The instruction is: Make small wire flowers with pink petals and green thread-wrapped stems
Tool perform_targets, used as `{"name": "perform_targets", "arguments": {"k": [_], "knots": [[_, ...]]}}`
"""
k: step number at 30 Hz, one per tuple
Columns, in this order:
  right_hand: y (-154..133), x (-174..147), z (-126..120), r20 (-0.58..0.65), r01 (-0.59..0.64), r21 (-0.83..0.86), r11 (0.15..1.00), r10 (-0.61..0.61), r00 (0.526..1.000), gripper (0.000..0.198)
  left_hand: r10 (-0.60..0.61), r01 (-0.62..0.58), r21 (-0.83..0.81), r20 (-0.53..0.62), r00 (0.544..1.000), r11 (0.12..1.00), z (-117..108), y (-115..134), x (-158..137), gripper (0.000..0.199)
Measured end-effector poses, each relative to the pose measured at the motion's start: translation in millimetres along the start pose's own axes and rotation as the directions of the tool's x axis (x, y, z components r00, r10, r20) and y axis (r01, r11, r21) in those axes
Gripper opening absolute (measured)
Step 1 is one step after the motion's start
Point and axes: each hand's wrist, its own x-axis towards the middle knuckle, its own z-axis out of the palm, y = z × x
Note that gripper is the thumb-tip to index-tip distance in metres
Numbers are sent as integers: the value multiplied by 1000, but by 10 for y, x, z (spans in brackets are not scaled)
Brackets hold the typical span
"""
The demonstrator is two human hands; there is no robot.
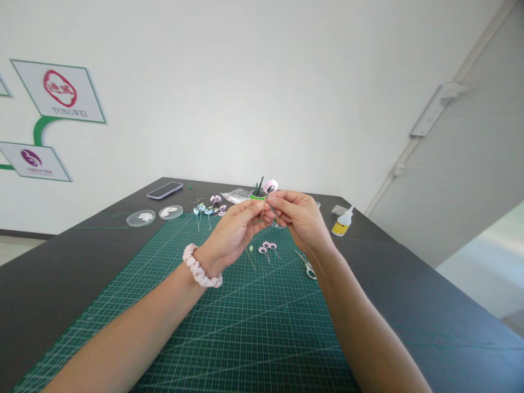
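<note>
My left hand (235, 229), with a pink scrunchie on its wrist, pinches the thin stem of a small pink flower (271, 186) between thumb and fingers. Close against it, my right hand (301, 215) is closed at the fingertips just below the flower head, with a thin dark strip (273, 209) running along its fingers. The exact grip there is partly hidden. Behind the fingertips stands a green cup (254, 197) holding dark sticks. Several pale pink wire-stemmed flowers (268, 248) and a green leaf on a stem (251, 249) lie below my hands.
A green cutting mat (245, 327) covers much of the black table (388, 284). White-handled scissors (310, 270) and a yellow-labelled glue bottle (342, 224) are at right. Left are blue flowers (199, 210), purple flowers (215, 200), dishes of white pieces (141, 218) and a phone (165, 190).
</note>
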Motion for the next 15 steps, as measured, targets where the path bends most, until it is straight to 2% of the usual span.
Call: {"name": "perform_targets", "arguments": {"k": [15], "knots": [[-11, -15, 9, 33, 5, -26, 1000, -4, 999, 13, -94, 97, -71, 34, 995, 993, -12, -14, -8, 18]]}}
